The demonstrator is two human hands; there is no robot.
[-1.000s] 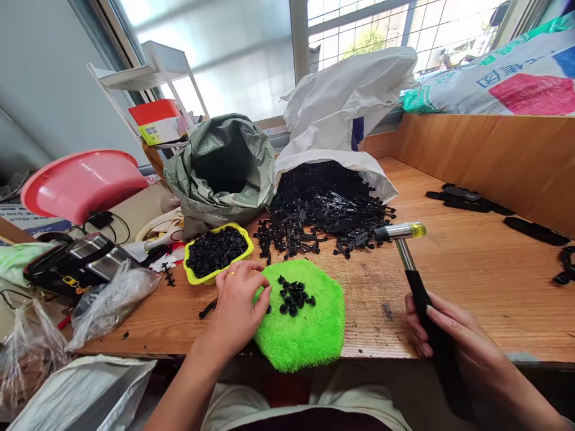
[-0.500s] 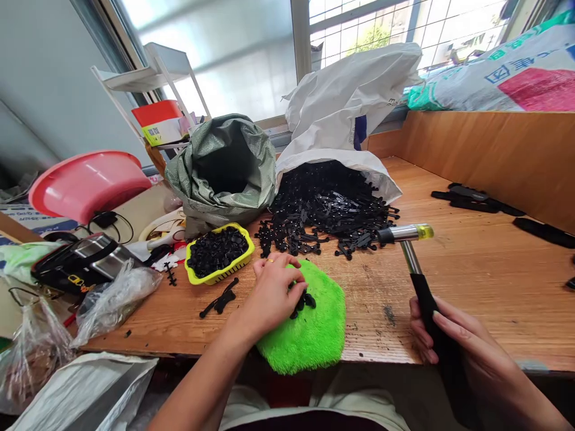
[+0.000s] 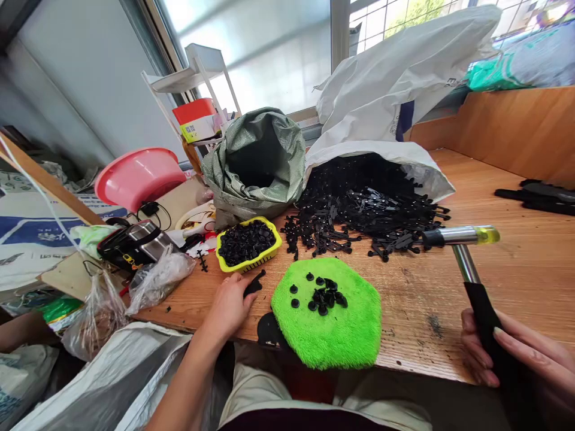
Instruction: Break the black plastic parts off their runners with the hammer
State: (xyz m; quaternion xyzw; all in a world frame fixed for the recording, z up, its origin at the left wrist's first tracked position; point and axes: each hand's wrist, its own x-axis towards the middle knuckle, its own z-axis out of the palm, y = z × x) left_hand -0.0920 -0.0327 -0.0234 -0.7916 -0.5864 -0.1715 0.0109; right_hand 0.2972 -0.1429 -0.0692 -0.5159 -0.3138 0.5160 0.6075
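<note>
My left hand (image 3: 228, 306) is at the table left of the green pad, its fingers closed round a small black plastic strip (image 3: 255, 285) whose end sticks out beyond them. My right hand (image 3: 487, 344) grips a two-faced mallet (image 3: 467, 263) by its black handle. The mallet's head is raised at the right, with one black face and one clear yellow face. Between my hands lies a fluffy green pad (image 3: 332, 335). Several small black plastic caps (image 3: 327, 296) rest on it, some standing apart and others clustered.
A yellow basket (image 3: 249, 264) full of black caps stands behind my left hand. Black strips (image 3: 359, 203) spill from a white sack (image 3: 395, 84). A green-grey woven sack (image 3: 220, 209) gapes beside it. Plastic bags (image 3: 162, 275) and a pink basin (image 3: 139, 176) are at the left.
My left hand has left the caps on the green pad and moved left to the black strips on the table. The view has turned left. My right hand still holds the mallet.
</note>
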